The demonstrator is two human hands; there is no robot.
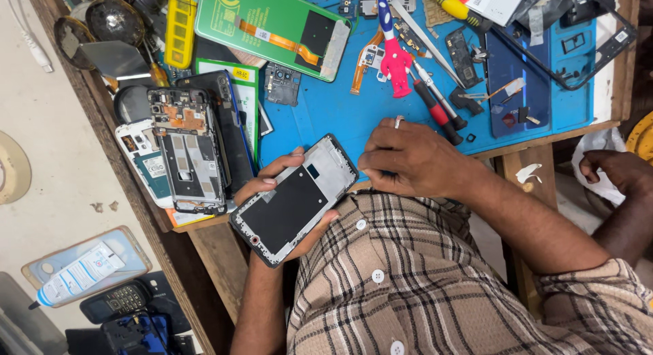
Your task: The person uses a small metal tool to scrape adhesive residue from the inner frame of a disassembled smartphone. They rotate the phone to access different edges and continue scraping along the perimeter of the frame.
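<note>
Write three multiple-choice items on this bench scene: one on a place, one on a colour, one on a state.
1. Where is the stripped phone frame?
A. Flat on the mat
B. In the left hand
C. On the floor

2. What colour is the work mat?
A. Blue
B. Grey
C. Orange

3. How is the right hand?
A. Gripping a screwdriver
B. Lifted high
C. Resting knuckles-up at the mat's near edge

Answers:
1 B, the left hand cradles the frame, its fingers curled over the top edge.
2 A, the mat shows blue between the parts.
3 C, the hand lies at the edge, and the red-handled screwdriver sits untouched beside it.
</note>
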